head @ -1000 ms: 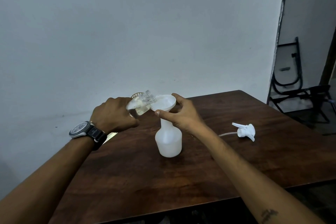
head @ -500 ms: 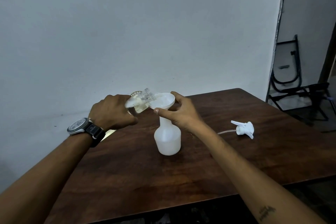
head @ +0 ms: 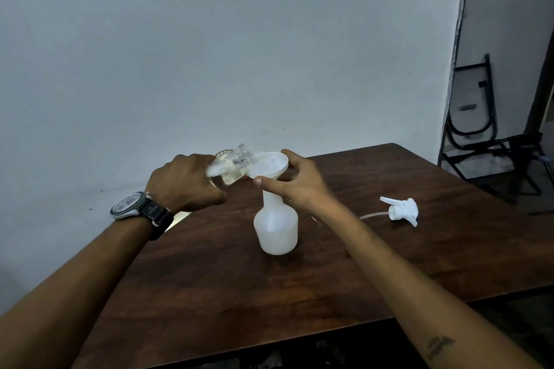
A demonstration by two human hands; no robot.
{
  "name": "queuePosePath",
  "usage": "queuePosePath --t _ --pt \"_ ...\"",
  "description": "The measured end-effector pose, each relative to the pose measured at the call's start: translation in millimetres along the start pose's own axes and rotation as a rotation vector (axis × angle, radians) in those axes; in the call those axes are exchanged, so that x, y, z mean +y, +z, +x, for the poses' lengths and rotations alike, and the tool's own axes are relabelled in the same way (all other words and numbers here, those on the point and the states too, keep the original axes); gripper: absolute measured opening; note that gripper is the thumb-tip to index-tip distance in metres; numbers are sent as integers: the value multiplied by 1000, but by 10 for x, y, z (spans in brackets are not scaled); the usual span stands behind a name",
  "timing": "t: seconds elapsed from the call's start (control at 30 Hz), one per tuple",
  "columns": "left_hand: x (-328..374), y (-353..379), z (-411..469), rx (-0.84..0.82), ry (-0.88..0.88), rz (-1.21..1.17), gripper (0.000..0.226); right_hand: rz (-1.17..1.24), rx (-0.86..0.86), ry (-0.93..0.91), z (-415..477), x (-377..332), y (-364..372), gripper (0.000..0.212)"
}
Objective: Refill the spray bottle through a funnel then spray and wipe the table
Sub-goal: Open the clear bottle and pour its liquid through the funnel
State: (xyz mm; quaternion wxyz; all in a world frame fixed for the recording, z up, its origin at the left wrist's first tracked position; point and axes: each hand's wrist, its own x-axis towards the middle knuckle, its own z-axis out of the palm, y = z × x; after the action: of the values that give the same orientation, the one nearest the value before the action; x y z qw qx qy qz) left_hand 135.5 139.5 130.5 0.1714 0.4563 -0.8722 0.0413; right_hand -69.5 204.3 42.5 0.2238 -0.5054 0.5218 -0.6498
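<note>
The bottle (head: 277, 231) stands upright in the middle of the bench (head: 209, 293), with the funnel (head: 269, 166) in its neck. The right hand (head: 299, 186) pinches the funnel rim with its fingers (head: 265, 181), probably to steady it. The left hand (head: 183, 183) grips a clear jar (head: 230, 163), tilted with its mouth over the funnel for pouring. The spray head (head: 401, 210) lies apart at the right, leaving the neck free.

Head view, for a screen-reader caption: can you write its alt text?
A left hand tips a clear jar into a white funnel that the right hand steadies on a white bottle on a wooden table. The spray head lies apart to its right.
</note>
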Motion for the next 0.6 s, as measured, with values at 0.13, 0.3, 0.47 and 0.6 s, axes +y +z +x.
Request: queuePosePath --t 0.13,0.3,0.47,0.6 --pt "3 2 14 -12 5 -6 18 3 -5 -7 2 6 -22 45" --pt "-21 10 34 -12 -4 -17 17 -9 -2 -1 20 19 -10 48" --pt "-50 5 27 -17 -3 -14 17 -28 0 -3 20 27 2 50" --pt "-55 4 18 -9 -2 11 19 -12 1 -5 1 -1 0 42"
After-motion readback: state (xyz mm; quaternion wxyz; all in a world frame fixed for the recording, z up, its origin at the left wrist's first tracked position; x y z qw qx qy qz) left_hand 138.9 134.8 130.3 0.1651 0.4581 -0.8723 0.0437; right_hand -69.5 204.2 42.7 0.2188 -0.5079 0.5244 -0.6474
